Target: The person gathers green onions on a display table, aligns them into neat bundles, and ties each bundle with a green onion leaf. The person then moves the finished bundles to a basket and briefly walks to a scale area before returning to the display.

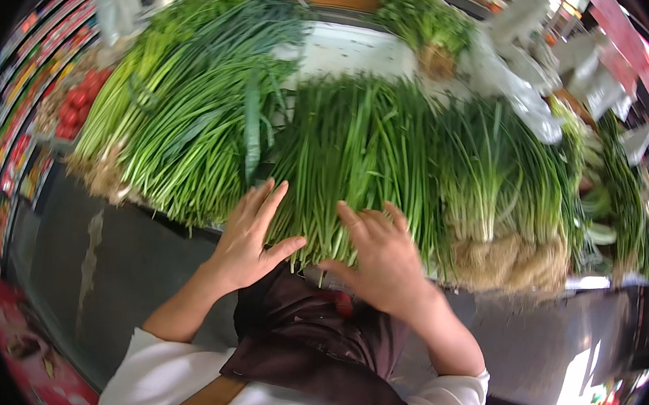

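A broad pile of garlic chives [359,141] lies before me, its cut ends towards my apron. My left hand [246,236] is at the pile's near left edge, fingers spread and pointing away from me. Over the near right part, my right hand [385,255] has its fingers apart and slightly bent. Neither hand grips anything; whether the fingertips touch the stems I cannot tell. Another heap of green stalks [188,154] lies left of my left hand. To the right are bunches of spring onions [496,184] with shaggy roots facing me.
Pale-stemmed greens [118,95] and red tomatoes [78,100] sit at the left. Behind the chives is a white tray surface [359,50], with leafy herbs [430,22] beyond. Clear plastic bags [512,80] hang over the right side. Packaged goods line shelves [14,108] at far left.
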